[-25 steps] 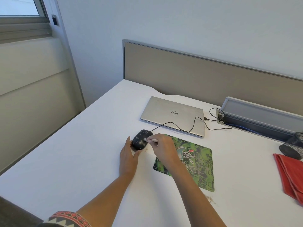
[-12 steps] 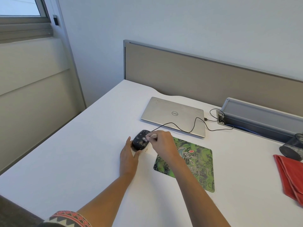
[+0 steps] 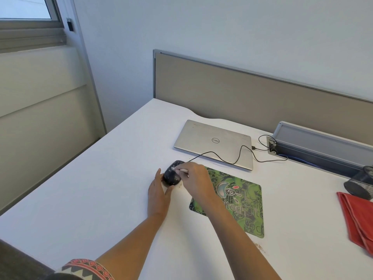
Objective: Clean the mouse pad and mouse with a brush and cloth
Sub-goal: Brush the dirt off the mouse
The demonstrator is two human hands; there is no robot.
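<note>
Left hand [image 3: 158, 196] cradles the rounded black mouse [image 3: 171, 175] between thumb and fingers, on the white desk [image 3: 101, 188] just left of the flat green mouse pad [image 3: 242, 201]. Right hand [image 3: 196, 183] pinches a thin pale brush [image 3: 182, 170], tip on the speckled shell. Brushing step, I'd say; next up probably light strokes into the seams. Folded red cloth [image 3: 357, 215] waits well off to the right.
</note>
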